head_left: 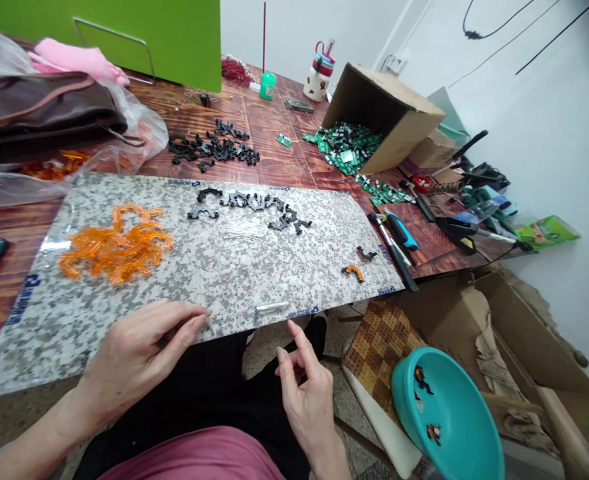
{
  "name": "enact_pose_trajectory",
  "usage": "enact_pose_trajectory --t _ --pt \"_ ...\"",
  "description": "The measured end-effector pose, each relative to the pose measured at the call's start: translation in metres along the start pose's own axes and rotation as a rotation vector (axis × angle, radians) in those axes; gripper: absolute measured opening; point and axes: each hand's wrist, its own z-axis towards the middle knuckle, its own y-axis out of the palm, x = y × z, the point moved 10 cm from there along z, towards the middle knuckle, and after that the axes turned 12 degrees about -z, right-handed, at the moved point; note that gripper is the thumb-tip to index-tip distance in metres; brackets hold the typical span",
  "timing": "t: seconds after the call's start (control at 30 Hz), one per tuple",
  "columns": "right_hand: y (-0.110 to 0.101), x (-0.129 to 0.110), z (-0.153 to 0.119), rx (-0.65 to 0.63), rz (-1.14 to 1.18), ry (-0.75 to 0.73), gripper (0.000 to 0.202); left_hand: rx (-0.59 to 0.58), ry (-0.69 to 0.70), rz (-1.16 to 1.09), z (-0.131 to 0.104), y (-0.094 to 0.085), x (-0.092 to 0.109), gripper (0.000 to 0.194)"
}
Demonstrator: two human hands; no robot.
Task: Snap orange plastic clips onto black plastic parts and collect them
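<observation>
My left hand (147, 347) rests at the front edge of a grey speckled board (214, 267). Its fingers curl loosely, thumb tip close to the index fingertip, and no object shows in it. Just off the same edge hovers my right hand (307, 387), index finger and thumb apart, holding nothing visible. A short silvery strip (272, 307) lies at the board edge near its fingertip. Translucent orange plastic clips (117, 247) are heaped on the board's left. Black clips (257, 201) form a row along its far side. One orange-and-black clip (354, 272) and a black clip (365, 254) lie right.
Behind the board are a black-clip pile (214, 148) and a tipped cardboard box (389, 107) spilling small green circuit boards (347, 143). Tools, including a blue-handled cutter (401, 231), lie right. Below right, a turquoise basin (461, 413) holds several assembled pieces. A plastic-wrapped bag (39, 113) stands left.
</observation>
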Motion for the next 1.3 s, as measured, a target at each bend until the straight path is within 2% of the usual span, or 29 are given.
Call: enact_pose_trajectory --t 0.27,0.43,0.6,0.73,0.9,1.0,1.1,1.2,1.3 --pt "-0.003 -0.018 0.01 0.113 0.036 -0.066 0.026 0.008 0.038 -0.018 -0.003 -0.002 0.001 0.035" --pt "0.005 -0.026 0.023 0.103 0.015 -0.143 0.021 0.035 0.046 -0.048 -0.004 -0.004 0.0 0.032" --pt "0.012 -0.032 0.023 0.08 -0.028 -0.22 0.022 0.078 0.048 -0.213 -0.014 -0.017 0.002 0.018" --pt "0.009 -0.041 0.016 0.093 -0.103 -0.28 0.026 0.069 0.05 -0.423 -0.038 -0.025 0.011 0.026" --pt "0.016 -0.06 0.007 0.062 -0.193 -0.373 0.033 -0.051 -0.014 -0.488 -0.078 -0.003 0.012 0.025" --pt "0.025 -0.066 0.004 0.018 -0.257 -0.386 0.035 -0.07 -0.159 -0.502 -0.1 0.011 -0.005 0.023" --pt "0.029 -0.067 0.001 0.016 -0.279 -0.394 0.036 -0.05 -0.312 -0.505 -0.118 0.016 -0.023 0.024" --pt "0.031 -0.069 -0.001 0.023 -0.297 -0.423 0.037 -0.054 -0.371 -0.485 -0.127 0.019 -0.032 0.024" --pt "0.036 -0.074 -0.003 -0.004 -0.305 -0.453 0.037 -0.083 -0.335 -0.476 -0.127 0.023 -0.029 0.025"
